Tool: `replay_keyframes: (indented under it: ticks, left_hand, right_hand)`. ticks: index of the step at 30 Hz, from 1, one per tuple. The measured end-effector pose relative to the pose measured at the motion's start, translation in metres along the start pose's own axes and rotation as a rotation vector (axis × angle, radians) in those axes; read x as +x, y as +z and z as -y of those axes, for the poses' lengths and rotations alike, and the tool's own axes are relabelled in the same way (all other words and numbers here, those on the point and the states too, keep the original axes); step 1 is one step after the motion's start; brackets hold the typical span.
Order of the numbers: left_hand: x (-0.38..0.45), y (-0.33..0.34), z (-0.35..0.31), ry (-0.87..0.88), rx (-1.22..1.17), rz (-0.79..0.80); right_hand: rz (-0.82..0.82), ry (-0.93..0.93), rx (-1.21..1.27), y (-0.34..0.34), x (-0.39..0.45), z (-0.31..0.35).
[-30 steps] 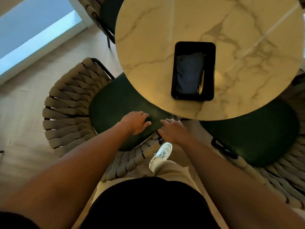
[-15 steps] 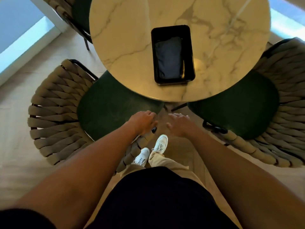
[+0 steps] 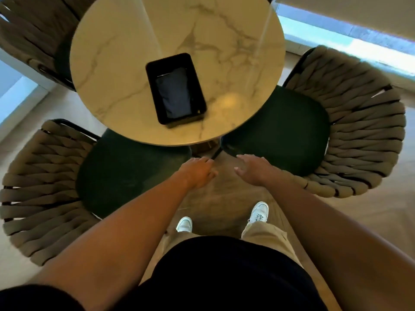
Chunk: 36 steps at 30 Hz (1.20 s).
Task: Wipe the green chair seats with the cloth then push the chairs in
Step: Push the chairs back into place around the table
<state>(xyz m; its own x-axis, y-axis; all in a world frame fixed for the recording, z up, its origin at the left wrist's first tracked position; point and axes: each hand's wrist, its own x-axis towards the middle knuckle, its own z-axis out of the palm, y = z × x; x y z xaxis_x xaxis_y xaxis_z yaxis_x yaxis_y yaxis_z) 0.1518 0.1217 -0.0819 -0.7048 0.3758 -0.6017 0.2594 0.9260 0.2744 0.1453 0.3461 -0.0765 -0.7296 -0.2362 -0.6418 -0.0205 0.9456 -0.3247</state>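
Two woven-back chairs flank me. The left green seat [image 3: 125,173] and the right green seat [image 3: 283,129] both reach partly under the round marble table [image 3: 139,63]. A dark folded cloth [image 3: 174,96] lies in a black tray [image 3: 152,70] on the table. My left hand [image 3: 196,172] hovers over the floor gap at the left seat's right edge, fingers loosely curled, holding nothing. My right hand [image 3: 252,168] is spread flat beside the right seat's near edge, also holding nothing.
A third chair [image 3: 33,34] stands at the far left of the table. Window strips [image 3: 336,41] run along the floor at the back right and left. My feet in white shoes [image 3: 259,213] stand on the wooden floor between the two chairs.
My view has swung right and back, bringing the right chair fully into sight. Both hands came off the left chair's seat edge and spread apart over the gap between the chairs.
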Motion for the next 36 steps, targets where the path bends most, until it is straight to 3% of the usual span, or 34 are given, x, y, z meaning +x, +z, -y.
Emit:
replay_keyframes:
  ticks: [8, 16, 20, 24, 28, 36]
  left_hand:
    - [0.052, 0.011, -0.116, -0.069, 0.019, 0.020]
    - [0.098, 0.023, -0.200, 0.068, 0.096, 0.006]
    - [0.118, 0.034, -0.223, 0.138, 0.185, 0.061]
    - [0.134, 0.048, -0.236, 0.221, 0.285, 0.125]
    - [0.147, 0.056, -0.240, 0.261, 0.332, 0.108]
    - [0.158, 0.058, -0.230, 0.260, 0.399, 0.009]
  right_hand:
    - [-0.009, -0.011, 0.095, -0.032, -0.020, -0.129]
    - [0.125, 0.072, 0.231, -0.021, -0.034, -0.231]
    - [0.123, 0.099, 0.243, -0.007, -0.047, -0.255]
    - [0.081, 0.033, 0.080, 0.002, -0.067, -0.268]
    - [-0.060, -0.065, -0.137, 0.017, -0.077, -0.273]
    - [-0.139, -0.024, -0.153, 0.022, -0.067, -0.272]
